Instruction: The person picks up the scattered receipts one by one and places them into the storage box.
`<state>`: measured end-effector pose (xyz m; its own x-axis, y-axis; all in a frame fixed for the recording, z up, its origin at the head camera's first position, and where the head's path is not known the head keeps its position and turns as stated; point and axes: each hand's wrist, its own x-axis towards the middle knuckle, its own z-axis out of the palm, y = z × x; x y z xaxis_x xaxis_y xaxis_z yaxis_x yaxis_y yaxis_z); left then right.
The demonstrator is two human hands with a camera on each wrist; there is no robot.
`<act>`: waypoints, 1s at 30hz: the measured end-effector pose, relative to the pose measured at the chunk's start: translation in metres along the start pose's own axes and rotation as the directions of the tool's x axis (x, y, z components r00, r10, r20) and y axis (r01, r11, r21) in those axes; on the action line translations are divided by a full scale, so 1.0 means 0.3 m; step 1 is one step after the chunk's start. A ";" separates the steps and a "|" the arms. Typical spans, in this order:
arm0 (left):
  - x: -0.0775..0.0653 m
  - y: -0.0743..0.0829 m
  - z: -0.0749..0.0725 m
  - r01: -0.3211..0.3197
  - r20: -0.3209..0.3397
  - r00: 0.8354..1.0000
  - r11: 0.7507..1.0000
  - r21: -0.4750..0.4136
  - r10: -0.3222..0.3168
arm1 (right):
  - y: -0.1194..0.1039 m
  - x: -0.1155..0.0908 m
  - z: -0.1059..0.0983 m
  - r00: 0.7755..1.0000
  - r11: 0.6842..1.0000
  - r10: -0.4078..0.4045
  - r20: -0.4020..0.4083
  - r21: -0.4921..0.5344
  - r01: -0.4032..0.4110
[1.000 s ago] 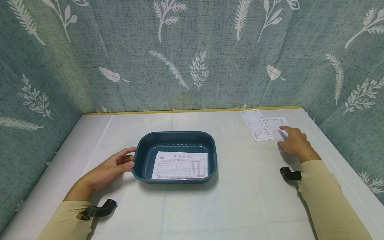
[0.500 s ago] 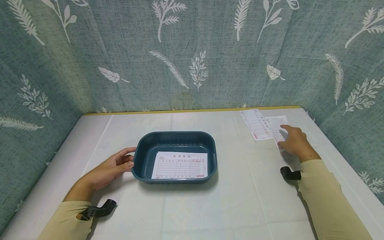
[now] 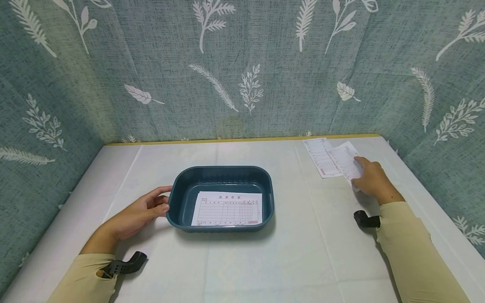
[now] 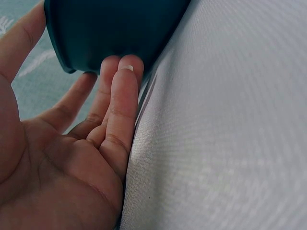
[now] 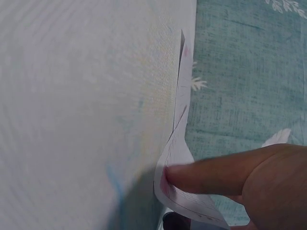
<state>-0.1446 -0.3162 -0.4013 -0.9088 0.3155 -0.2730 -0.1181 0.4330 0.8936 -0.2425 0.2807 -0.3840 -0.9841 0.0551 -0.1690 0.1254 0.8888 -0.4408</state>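
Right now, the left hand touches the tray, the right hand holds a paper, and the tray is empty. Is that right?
Not quite: the tray isn't empty. The head view shows a printed form lying in it. The rest stands: the left hand touches the tray and the right hand holds a paper.

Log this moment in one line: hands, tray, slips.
left hand: touching tray; right hand: holding bent slip; tray: printed form inside; other slip: on table

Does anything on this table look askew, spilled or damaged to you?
The printed slip in the right hand looks askew: it bows up at the thumb and overlaps the slanted slip beside it, at a different angle. I see nothing spilled or torn.
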 end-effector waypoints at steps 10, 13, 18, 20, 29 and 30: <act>0.002 -0.006 -0.001 -0.016 0.003 1.000 1.000 -0.023 0.016 | -0.009 0.007 0.004 0.998 0.997 0.026 -0.060 0.072 -0.021; 0.002 -0.005 -0.001 -0.017 0.003 1.000 0.999 -0.027 0.017 | -0.014 0.004 0.007 0.996 0.997 0.027 -0.089 0.079 -0.020; 0.000 -0.004 -0.001 -0.027 0.011 1.000 0.999 -0.033 0.027 | -0.021 0.001 0.009 0.994 0.996 0.024 -0.106 0.093 -0.014; 0.000 -0.004 -0.002 -0.035 0.016 0.999 0.999 -0.029 0.036 | -0.023 0.002 0.010 0.994 0.995 0.020 -0.107 0.100 -0.010; 0.007 -0.014 -0.002 -0.012 -0.002 1.000 1.000 -0.016 0.012 | -0.034 0.010 0.020 0.997 0.989 0.028 -0.069 0.144 -0.018; 0.007 -0.015 -0.002 -0.012 -0.002 1.000 1.000 -0.013 0.012 | -0.036 0.010 0.021 0.997 0.988 0.031 -0.068 0.150 -0.020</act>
<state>-0.1463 -0.3180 -0.4055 -0.9110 0.3190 -0.2615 -0.1123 0.4180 0.9015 -0.2460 0.2683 -0.3854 -0.9861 0.1132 -0.1219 0.1627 0.8091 -0.5647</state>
